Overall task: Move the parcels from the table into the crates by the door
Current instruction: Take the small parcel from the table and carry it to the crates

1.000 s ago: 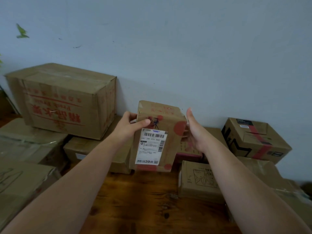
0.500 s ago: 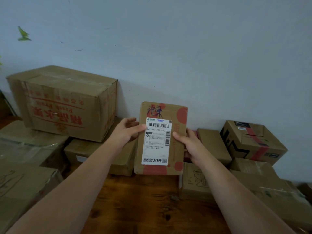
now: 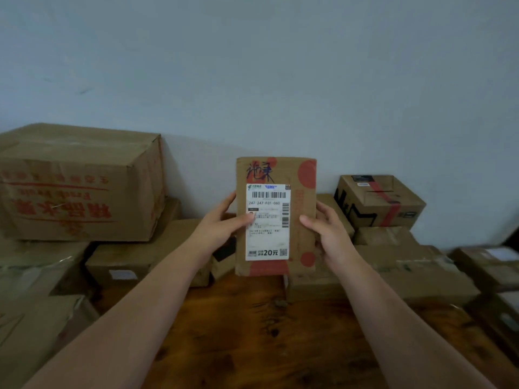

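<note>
We held the flat brown cardboard parcel with a white shipping label (image 3: 302,192) upright above the dark wooden table (image 3: 252,332). Our left hand (image 3: 217,231) gripped its left edge and our right hand (image 3: 330,234) its right, thumbs curled across the front.

Both hands (image 3: 273,231) hold a labelled parcel (image 3: 302,217) upright.

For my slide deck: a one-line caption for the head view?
Left hand and right hand hold a labelled parcel upright over the wooden table, cartons behind.
</note>
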The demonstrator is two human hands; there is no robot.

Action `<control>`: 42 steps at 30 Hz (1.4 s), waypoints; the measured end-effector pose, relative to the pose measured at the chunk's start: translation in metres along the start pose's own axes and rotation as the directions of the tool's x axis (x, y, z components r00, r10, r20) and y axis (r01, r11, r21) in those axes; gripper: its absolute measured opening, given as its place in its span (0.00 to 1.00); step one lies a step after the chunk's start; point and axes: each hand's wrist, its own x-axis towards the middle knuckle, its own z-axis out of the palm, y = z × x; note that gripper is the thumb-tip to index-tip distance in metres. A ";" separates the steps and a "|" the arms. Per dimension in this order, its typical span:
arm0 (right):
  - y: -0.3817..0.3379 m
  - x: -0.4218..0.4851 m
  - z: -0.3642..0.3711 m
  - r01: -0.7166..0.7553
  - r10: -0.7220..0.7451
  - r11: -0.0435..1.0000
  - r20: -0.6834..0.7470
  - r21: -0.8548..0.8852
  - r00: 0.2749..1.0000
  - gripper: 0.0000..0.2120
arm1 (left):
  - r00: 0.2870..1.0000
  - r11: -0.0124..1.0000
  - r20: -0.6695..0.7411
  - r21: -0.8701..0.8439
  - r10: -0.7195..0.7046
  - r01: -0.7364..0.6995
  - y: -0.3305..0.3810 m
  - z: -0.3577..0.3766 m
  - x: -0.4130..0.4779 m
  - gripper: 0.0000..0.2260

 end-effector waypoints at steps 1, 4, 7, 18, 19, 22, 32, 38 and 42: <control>-0.003 -0.006 -0.008 0.017 -0.017 1.000 -0.031 0.015 0.999 0.22 | 1.000 1.000 0.001 -0.003 0.010 -0.010 0.003 0.007 -0.004 0.34; -0.015 -0.024 -0.037 0.062 -0.060 0.998 -0.088 0.018 0.994 0.15 | 1.000 1.000 0.007 0.014 0.021 -0.021 0.011 0.038 -0.019 0.35; -0.027 -0.045 -0.072 0.100 -0.097 0.995 -0.136 0.012 0.986 0.13 | 0.998 0.999 0.036 -0.024 0.042 -0.041 0.023 0.078 -0.034 0.35; -0.059 -0.168 -0.296 0.156 -0.156 0.987 -0.292 -0.024 0.944 0.11 | 0.988 0.995 0.137 -0.078 0.070 -0.059 0.042 0.317 -0.104 0.25; -0.060 -0.181 -0.319 0.158 -0.157 0.987 -0.306 -0.022 0.939 0.12 | 0.988 0.995 0.146 -0.089 0.059 -0.046 0.042 0.341 -0.111 0.24; -0.056 -0.211 -0.375 0.133 -0.127 0.991 -0.354 -0.006 0.927 0.16 | 0.979 0.994 0.202 -0.108 0.041 -0.019 0.039 0.402 -0.123 0.23; -0.030 -0.219 -0.511 0.081 -0.059 0.996 -0.508 0.022 0.860 0.12 | 0.942 0.999 0.332 -0.032 0.043 -0.034 0.029 0.550 -0.103 0.21; -0.028 -0.159 -0.581 0.040 -0.028 0.999 -0.542 0.010 0.840 0.10 | 0.934 1.000 0.356 0.010 0.019 -0.024 0.020 0.626 -0.033 0.21; -0.037 -0.117 -0.625 -0.020 0.019 1.000 -0.539 0.005 0.842 0.10 | 0.928 1.000 0.372 0.005 -0.009 0.008 0.019 0.671 0.011 0.21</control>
